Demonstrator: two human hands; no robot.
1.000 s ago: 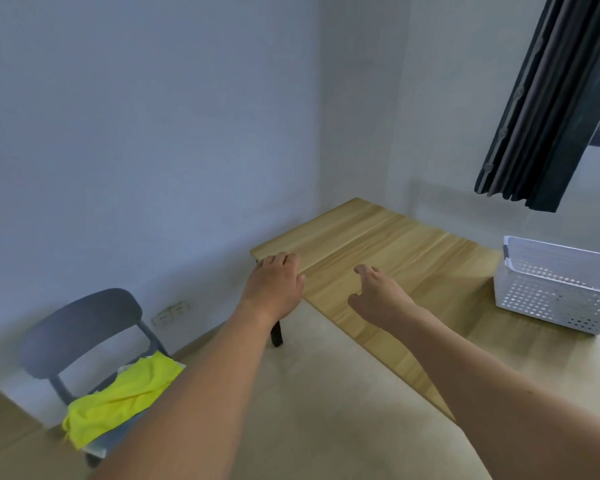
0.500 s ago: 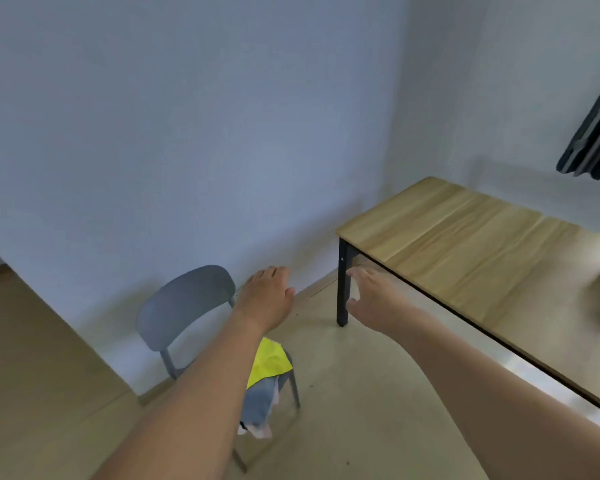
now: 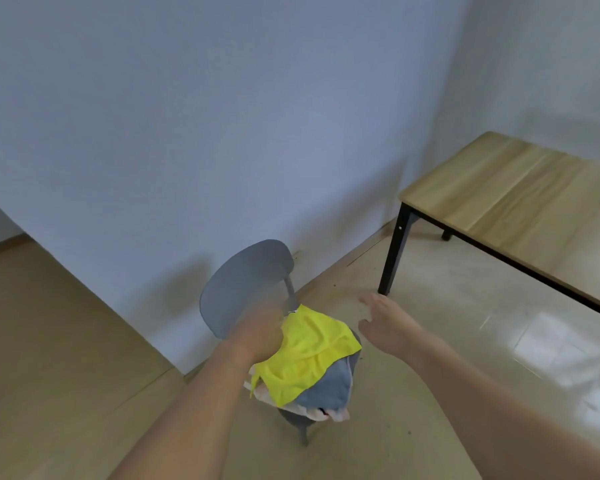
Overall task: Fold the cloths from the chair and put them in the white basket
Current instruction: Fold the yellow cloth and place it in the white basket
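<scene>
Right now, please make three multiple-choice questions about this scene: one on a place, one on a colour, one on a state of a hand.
1. Where does the pile of cloths lie?
A. on the table
B. on the chair seat
C. on the floor

2. What colour is the top cloth?
A. yellow
B. red
C. black

3. How is the right hand?
A. gripping a cloth
B. pressing on the table
C. open, holding nothing

Answers:
1 B, the pile of cloths rests on the grey chair, not the table.
2 A, the top cloth is bright yellow.
3 C, the right hand hovers with its fingers spread.
</scene>
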